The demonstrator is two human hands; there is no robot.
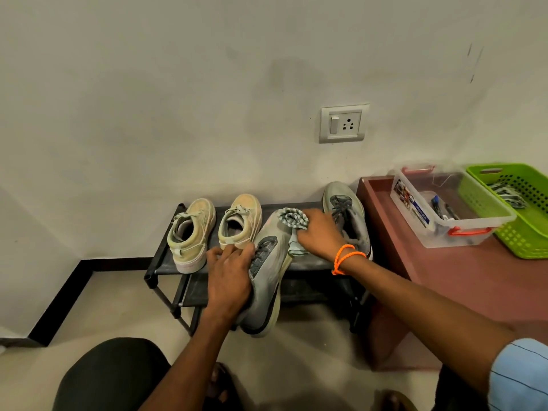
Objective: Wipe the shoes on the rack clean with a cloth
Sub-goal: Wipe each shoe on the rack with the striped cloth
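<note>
A low black shoe rack (166, 262) stands against the wall. Two beige sneakers (189, 232) (240, 222) sit on its top shelf at the left. My left hand (229, 277) grips a grey sneaker (267, 289) by its side, its heel hanging over the rack's front edge and its toe pointing at the wall. My right hand (318, 232) holds a striped cloth (292, 219) against the toe part of that sneaker. A second grey sneaker (345, 209) rests on the shelf just right of my right hand.
A reddish-brown table (474, 277) stands right of the rack, carrying a clear plastic box (444, 203) and a green basket (516, 215). A wall socket (344, 123) sits above the rack. My knees and feet fill the bottom of the view.
</note>
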